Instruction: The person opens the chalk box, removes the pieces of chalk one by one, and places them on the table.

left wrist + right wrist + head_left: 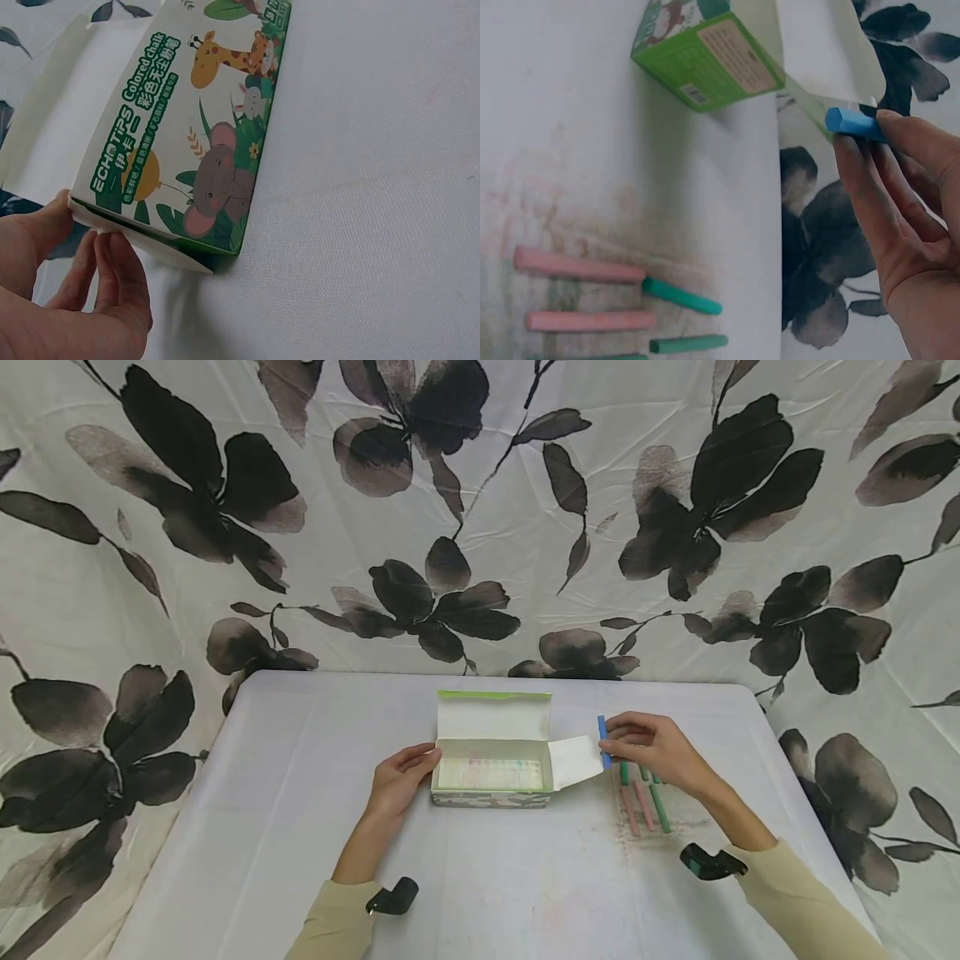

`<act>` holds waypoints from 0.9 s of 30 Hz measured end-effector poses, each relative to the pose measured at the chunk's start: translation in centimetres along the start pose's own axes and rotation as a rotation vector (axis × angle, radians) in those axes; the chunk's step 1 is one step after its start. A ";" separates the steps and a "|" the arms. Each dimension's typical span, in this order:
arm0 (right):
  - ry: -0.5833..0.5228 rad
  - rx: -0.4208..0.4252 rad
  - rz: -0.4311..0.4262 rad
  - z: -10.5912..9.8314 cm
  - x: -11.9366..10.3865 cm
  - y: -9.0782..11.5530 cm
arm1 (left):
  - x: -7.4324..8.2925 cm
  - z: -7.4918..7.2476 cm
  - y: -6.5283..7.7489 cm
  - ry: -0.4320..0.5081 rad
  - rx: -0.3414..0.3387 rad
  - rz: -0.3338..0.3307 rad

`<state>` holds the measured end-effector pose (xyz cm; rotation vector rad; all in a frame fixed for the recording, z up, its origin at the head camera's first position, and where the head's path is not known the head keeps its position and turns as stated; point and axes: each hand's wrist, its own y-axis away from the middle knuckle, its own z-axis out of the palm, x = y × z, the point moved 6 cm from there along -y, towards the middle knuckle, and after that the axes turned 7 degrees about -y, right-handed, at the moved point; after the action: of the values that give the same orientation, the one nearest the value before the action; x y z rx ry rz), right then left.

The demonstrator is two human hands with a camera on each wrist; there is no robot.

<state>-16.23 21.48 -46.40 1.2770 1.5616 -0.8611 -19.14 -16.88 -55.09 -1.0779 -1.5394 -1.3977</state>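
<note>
A blue chalk stick (855,124) is pinched between the thumb and fingers of my right hand (652,747). It is raised beside the open side flap (576,762) of the chalk box. That box (187,135) is printed with cartoon animals and the words "Colored Chalk", and its lid (493,717) stands folded back. Through its opening a pale row of chalk (491,774) shows inside. At the box's left end, my left hand (401,781) grips the edge by the end flap, thumb at the corner and fingers below.
Pink chalk sticks (585,265) and green chalk sticks (688,343) lie on the white tablecloth (300,727) below my right hand, with coloured dust smudges around them. Behind the table hangs a floral cloth (525,527).
</note>
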 end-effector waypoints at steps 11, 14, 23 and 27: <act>0.007 0.062 0.045 -2.2 2.0 2.9 | -0.4 -0.1 -0.3 -0.034 0.011 -0.007; -0.016 0.080 0.062 -2.7 2.9 3.7 | -0.5 -0.2 -0.4 -0.049 0.015 -0.010; 0.026 0.117 0.114 -3.9 5.6 6.0 | -0.3 -0.2 0.0 -0.039 0.004 0.000; 0.034 0.123 0.156 -4.2 7.0 7.0 | -0.4 -0.2 -0.1 -0.033 0.001 0.003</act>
<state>-10.69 29.22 -51.34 1.4873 1.4323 -0.8501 -19.09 -17.08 -55.48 -1.1073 -1.5614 -1.3835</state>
